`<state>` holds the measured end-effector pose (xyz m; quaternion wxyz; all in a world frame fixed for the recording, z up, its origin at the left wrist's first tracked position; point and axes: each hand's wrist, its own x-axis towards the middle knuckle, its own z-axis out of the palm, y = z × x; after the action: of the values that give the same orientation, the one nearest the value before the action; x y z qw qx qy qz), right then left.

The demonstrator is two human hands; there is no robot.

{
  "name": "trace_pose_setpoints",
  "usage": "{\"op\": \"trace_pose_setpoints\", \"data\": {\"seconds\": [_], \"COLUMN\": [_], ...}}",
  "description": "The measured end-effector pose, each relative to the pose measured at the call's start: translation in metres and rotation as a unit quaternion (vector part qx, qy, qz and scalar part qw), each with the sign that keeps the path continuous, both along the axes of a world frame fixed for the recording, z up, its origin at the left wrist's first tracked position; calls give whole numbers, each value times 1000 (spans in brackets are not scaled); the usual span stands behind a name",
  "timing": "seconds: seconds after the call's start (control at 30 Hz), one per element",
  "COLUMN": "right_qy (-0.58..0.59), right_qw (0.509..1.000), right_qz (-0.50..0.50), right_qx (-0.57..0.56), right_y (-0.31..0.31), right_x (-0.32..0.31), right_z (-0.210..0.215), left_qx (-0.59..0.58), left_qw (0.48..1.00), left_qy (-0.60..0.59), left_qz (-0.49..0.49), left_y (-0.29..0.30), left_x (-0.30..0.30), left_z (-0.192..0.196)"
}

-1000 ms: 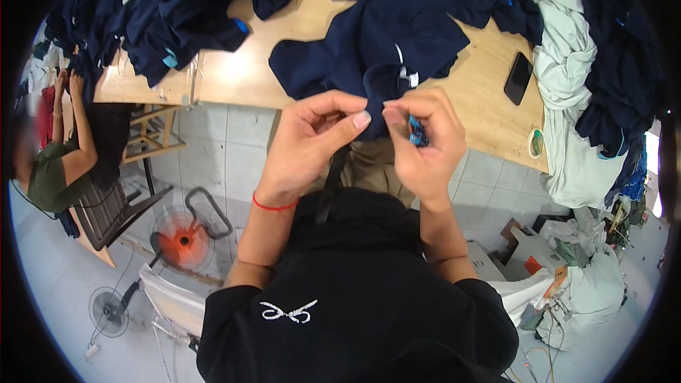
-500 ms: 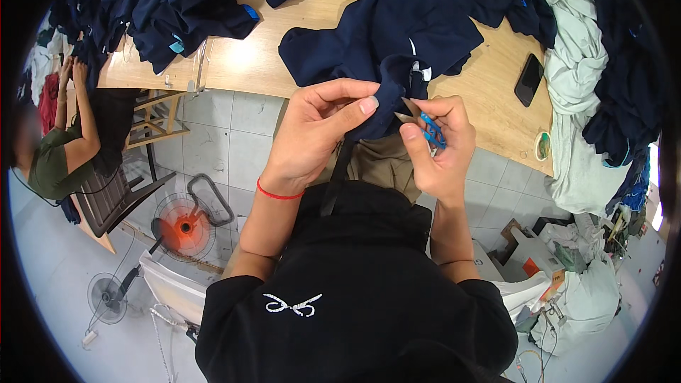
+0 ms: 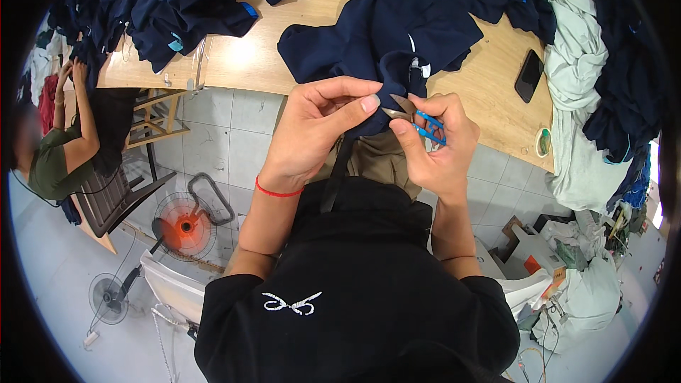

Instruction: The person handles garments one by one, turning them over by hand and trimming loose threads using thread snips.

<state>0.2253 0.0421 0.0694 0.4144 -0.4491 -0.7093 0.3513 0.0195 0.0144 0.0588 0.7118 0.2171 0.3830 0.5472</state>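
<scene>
A navy garment (image 3: pixel 383 28) lies on the wooden table, and its near part hangs over the front edge toward my lap. My left hand (image 3: pixel 316 124) pinches that near part between thumb and forefinger. In my right hand (image 3: pixel 447 145) is a pair of blue-handled thread snips (image 3: pixel 429 128), held between thumb and fingers. Their two pointed blades are spread apart and face left, right by the pinched cloth. A small white label (image 3: pixel 420 69) shows on the garment just beyond the blades. Whether a thread lies between the blades is too small to make out.
The wooden table (image 3: pixel 507 117) carries a black phone (image 3: pixel 528 76), a small round green-and-white item (image 3: pixel 543 143) and heaped navy garments (image 3: pixel 184 0). Pale green cloth (image 3: pixel 574 50) drapes over its right end. Far left, another person (image 3: pixel 60 149) handles cloth. Fans (image 3: pixel 186 227) stand lower left.
The snips have turned in my right hand, and their blades now show spread wider and closer to my left fingertips. My left hand keeps its pinch nearly in place.
</scene>
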Motion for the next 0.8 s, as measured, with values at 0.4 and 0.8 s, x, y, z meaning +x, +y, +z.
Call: {"op": "trace_pose_setpoints", "data": {"seconds": [0.4, 0.8], "right_qy": [15, -41], "right_qw": [1000, 999], "right_qz": [-12, 25], "right_qx": [15, 22], "right_y": [1, 11], "right_x": [3, 13], "right_z": [-1, 9], "left_qx": [-3, 8], "left_qw": [1000, 997], "left_qy": [12, 73], "left_qz": [-4, -10], "left_y": [0, 0], "left_x": [0, -2], "left_z": [2, 5]}}
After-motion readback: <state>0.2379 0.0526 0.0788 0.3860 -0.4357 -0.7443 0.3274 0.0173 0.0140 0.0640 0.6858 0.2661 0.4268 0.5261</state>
